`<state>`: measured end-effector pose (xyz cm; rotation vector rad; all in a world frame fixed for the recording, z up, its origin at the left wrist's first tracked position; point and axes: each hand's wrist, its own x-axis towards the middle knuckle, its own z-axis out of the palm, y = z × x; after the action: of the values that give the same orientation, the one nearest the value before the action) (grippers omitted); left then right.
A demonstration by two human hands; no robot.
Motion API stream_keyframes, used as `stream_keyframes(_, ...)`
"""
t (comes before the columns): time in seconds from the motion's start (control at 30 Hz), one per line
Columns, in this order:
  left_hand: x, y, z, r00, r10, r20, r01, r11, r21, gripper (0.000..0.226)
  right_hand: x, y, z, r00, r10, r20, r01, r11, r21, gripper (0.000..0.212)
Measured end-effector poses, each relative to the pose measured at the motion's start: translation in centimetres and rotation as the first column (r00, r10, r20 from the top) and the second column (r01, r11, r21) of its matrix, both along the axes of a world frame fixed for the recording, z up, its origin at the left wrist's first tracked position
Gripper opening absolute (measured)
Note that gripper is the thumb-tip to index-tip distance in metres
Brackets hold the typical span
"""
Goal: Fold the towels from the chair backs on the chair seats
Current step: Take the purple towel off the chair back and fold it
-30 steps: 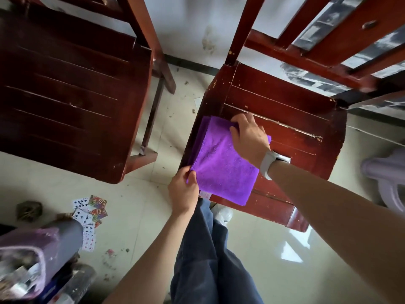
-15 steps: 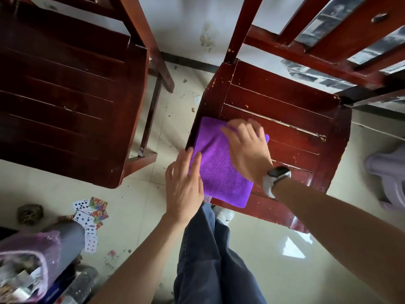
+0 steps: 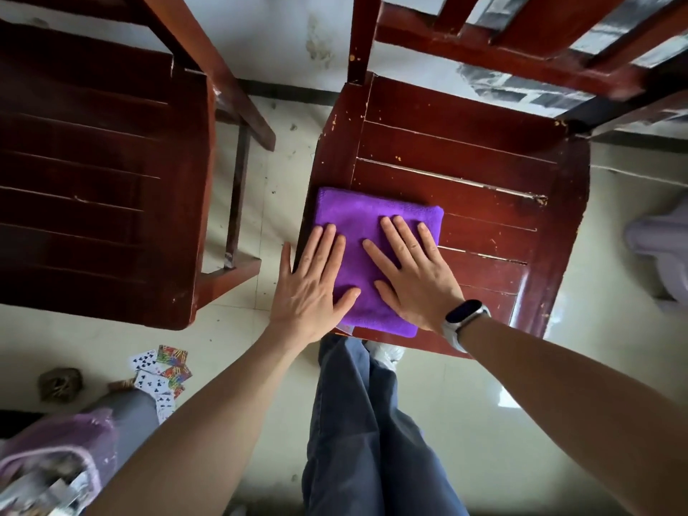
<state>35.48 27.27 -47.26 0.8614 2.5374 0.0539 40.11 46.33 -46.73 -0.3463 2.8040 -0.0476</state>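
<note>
A folded purple towel lies on the front left corner of the right chair's red-brown wooden seat. My left hand lies flat, fingers straight, over the towel's left edge, partly past the seat's side. My right hand presses flat on the towel's right half, fingers spread; a watch sits on that wrist. The left chair's dark seat bears no towel. No towel shows on the visible parts of either chair back.
Playing cards lie scattered on the tiled floor by the left chair. A pink-lined bag of clutter sits at bottom left. A pale plastic object stands at the right edge. My legs stand between the chairs' fronts.
My left hand has let go of the towel's near corner and laid itself flat on it. My right hand has slid back and flattened. The camera has moved closer.
</note>
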Motion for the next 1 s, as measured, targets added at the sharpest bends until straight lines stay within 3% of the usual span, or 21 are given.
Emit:
stream_keyframes(0.07,-0.5,0.0,0.8,1.000,-0.017,-0.018,0.018,0.999,0.029,0.074,0.7,0.1,0.8,0.998,-0.043,-0.054,0.036,0.993,-0.113,0.051)
stream_keyframes(0.13,-1.3,0.2,1.7,0.996,-0.040,-0.076,0.047,0.995,0.091,0.064,1.8,0.0,1.8,0.957,-0.285,-0.060,0.263,0.934,-0.241,0.044)
stream_keyframes(0.17,-1.9,0.5,2.0,0.993,-0.049,-0.105,0.060,0.992,0.109,0.060,2.4,-0.1,2.4,0.883,-0.469,-0.012,0.448,0.850,-0.278,0.044)
stream_keyframes(0.23,-3.4,1.5,2.6,0.987,-0.067,-0.149,0.085,0.990,0.115,0.059,3.3,-0.7,3.5,0.642,-0.740,0.199,0.764,0.598,-0.242,0.046)
stream_keyframes(0.3,-5.0,3.3,3.0,0.980,-0.141,-0.137,0.154,0.984,0.092,0.060,4.0,-1.6,4.0,0.455,-0.777,0.436,0.881,0.463,-0.095,0.049)
stream_keyframes(0.4,-6.6,5.4,2.4,0.949,-0.310,-0.050,0.312,0.949,0.032,0.059,3.9,-2.8,4.3,0.300,-0.732,0.612,0.934,0.355,-0.034,0.057)
stream_keyframes(0.5,-7.4,5.9,1.8,0.962,-0.274,0.003,0.274,0.962,-0.009,0.058,3.2,-2.2,4.5,0.239,-0.704,0.669,0.960,0.272,-0.057,0.055)
stream_keyframes(0.57,-7.4,6.1,2.1,0.984,-0.175,-0.011,0.175,0.984,0.008,0.054,2.6,0.2,4.4,0.267,-0.759,0.594,0.962,0.246,-0.118,0.050)
stream_keyframes(0.63,-6.9,6.1,2.7,0.996,-0.075,0.039,0.072,0.995,0.067,0.055,2.0,3.4,4.3,0.297,-0.867,0.400,0.946,0.209,-0.248,0.044)
stream_keyframes(0.7,-6.2,5.8,3.1,0.994,-0.043,0.104,0.029,0.991,0.132,0.058,1.4,6.3,4.3,0.234,-0.934,0.269,0.921,0.125,-0.368,0.047)
stream_keyframes(0.77,-5.9,5.8,3.1,0.987,0.023,0.160,-0.055,0.977,0.204,0.055,1.4,7.5,4.2,0.125,-0.940,0.316,0.911,-0.017,-0.413,0.047)
stream_keyframes(0.83,-6.1,6.6,2.9,0.949,0.208,0.238,-0.269,0.928,0.259,0.050,1.9,7.0,3.4,0.026,-0.895,0.444,0.935,-0.135,-0.328,0.044)
stream_keyframes(0.9,-6.5,7.5,2.6,0.865,0.390,0.315,-0.472,0.847,0.245,0.047,2.8,5.7,2.5,-0.063,-0.845,0.532,0.937,-0.234,-0.259,0.043)
stream_keyframes(1.0,-7.1,8.6,2.4,0.795,0.490,0.357,-0.571,0.803,0.169,0.044,2.8,3.7,2.2,-0.197,-0.788,0.583,0.887,-0.396,-0.235,0.039)
